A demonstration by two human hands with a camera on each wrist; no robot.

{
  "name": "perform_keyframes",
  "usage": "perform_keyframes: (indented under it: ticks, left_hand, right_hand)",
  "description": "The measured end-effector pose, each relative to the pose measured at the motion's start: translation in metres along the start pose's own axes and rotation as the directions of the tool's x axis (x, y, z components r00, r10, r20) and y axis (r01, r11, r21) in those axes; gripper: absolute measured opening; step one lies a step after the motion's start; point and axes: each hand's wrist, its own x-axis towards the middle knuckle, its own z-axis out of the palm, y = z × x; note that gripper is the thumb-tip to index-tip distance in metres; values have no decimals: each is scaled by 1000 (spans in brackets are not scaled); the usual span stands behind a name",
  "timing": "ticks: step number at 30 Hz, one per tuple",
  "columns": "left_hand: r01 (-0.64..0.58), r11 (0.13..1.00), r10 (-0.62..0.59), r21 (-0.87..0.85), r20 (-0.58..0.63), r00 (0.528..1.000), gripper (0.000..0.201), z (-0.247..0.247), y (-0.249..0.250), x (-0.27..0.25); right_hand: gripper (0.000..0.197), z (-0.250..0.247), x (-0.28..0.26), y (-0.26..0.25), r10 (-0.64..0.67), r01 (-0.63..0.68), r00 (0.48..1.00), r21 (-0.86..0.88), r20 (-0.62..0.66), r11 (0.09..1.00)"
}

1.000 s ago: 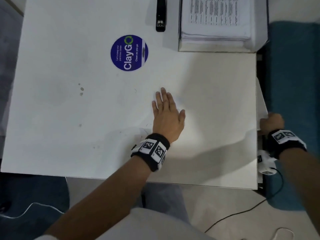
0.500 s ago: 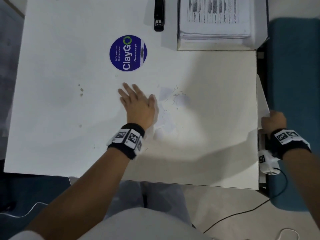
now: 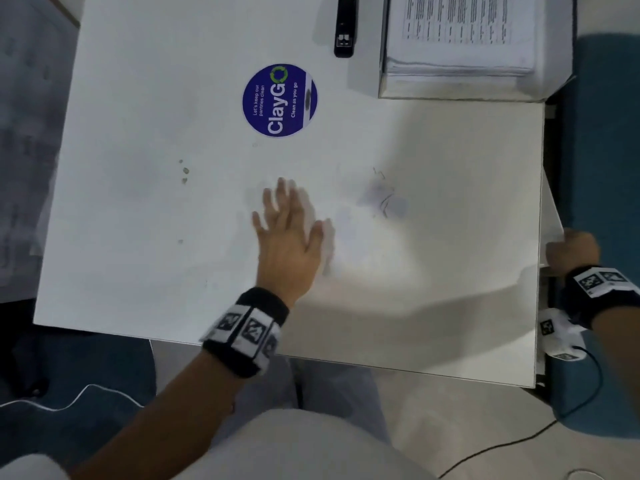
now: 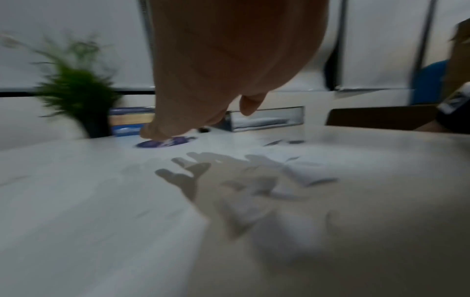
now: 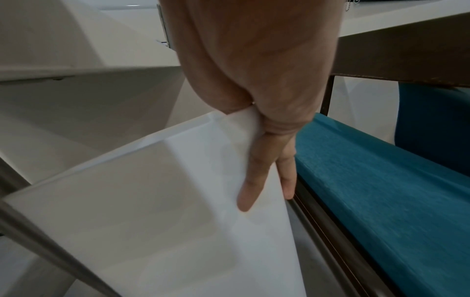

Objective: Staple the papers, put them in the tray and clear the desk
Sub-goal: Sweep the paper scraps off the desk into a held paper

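Note:
My left hand (image 3: 287, 230) lies flat with fingers spread on the white desk (image 3: 138, 237), blurred by motion. Just right of it lie small paper scraps and loose staples (image 3: 384, 202), also seen as pale scraps (image 4: 305, 172) in the left wrist view under the hand (image 4: 229, 60). My right hand (image 3: 571, 251) is past the desk's right edge and pinches a white sheet of paper (image 3: 551, 216) held below desk level; the right wrist view shows the hand (image 5: 254, 124) gripping the sheet (image 5: 165, 211). The tray (image 3: 561, 81) at the back right holds a stack of printed papers (image 3: 457, 32).
A black stapler (image 3: 344, 26) lies left of the tray. A round blue sticker (image 3: 280, 100) is on the desk. A potted plant (image 4: 76, 86) stands at the far left. A teal seat (image 5: 381, 191) is beside the desk's right edge. A cable (image 3: 502, 448) runs on the floor.
My left hand swept left from the desk's middle, uncovering the scraps, and has now come slightly back to the right. The right hand stays at the desk edge with the sheet.

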Motion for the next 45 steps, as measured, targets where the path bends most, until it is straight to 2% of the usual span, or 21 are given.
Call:
perform_keyframes:
  ticks: [2,3,5,6,7,8,9,10,14,21,24,27,30,33,35,38,40,45]
  left_hand:
    - [162,987,-162,14,-38,986,68,-15,-47,-20]
    - [264,964,-264,-1,-37,964,67,-21,-66,-31]
    - [467,882,-469,-64,-34,882,64,-20,-95,-54]
    - [542,827,-551,-148,-22,834,64,-12,-100,-64]
    - [587,796,-592,-146,12,806,69,-1,-100,-69]
    - [602,788,-602,-131,39,797,73,8,-93,-70]
    - [601,786,-601,-144,47,798,73,16,-82,-73]
    - [574,815,-570,-83,68,819,77,22,-69,-73]
    - [272,962,-271,11,106,957,85,43,-19,-72]
    - [21,1000,-24,19,144,989,74,74,56,-42]
    - [-5,998,-4,58,158,987,72,77,83,-13]
    - [-71,995,62,69,130,990,70,59,96,1]
    - [-109,993,107,35,75,991,71,33,78,-20]
    - [-25,999,21,31,118,993,73,21,33,-64]
    - [38,993,-55,108,162,985,74,26,2,-89]
    - [-25,976,-26,215,232,972,75,47,-13,-107]
    - [-88,968,25,237,258,966,75,62,-2,-107]
    - [-36,962,-13,271,177,984,78,81,36,-86]
  right_hand:
    - [32,0,0,-2,-1,1,1000,-11,-6,1000]
    - [31,0,-1,-3,3,-3,1000,-15,-8,1000]
    - [31,1,-1,-6,19,-19,1000,-16,-12,1000]
    - [31,2,-2,-8,27,-27,1000,-19,-16,999]
    - [31,3,-3,-10,39,-39,999,-19,-20,999]
    - [31,4,-4,-12,49,-50,998,-11,-30,999]
    - [31,5,-5,-13,62,-62,997,-1,-39,998]
    - [31,5,-5,-14,65,-65,997,-2,-41,998]
    - [30,7,-6,-11,39,-39,999,-6,-4,999]
    - [32,5,-13,-10,67,-67,998,19,-5,998]
    - [33,5,-7,0,44,-44,999,-1,17,999]
    - [36,4,-1,7,26,-26,1000,-49,-5,998]
    - [34,4,4,14,11,-12,1000,-62,-19,998]
    - [32,6,9,20,14,-15,1000,-63,-15,998]
    - [30,8,12,22,20,-20,1000,-64,-1,998]
    - [29,10,17,24,38,-37,999,-82,15,996]
    - [28,10,17,24,42,-40,999,-93,27,995]
    - [29,7,15,23,63,-60,997,-74,44,995]
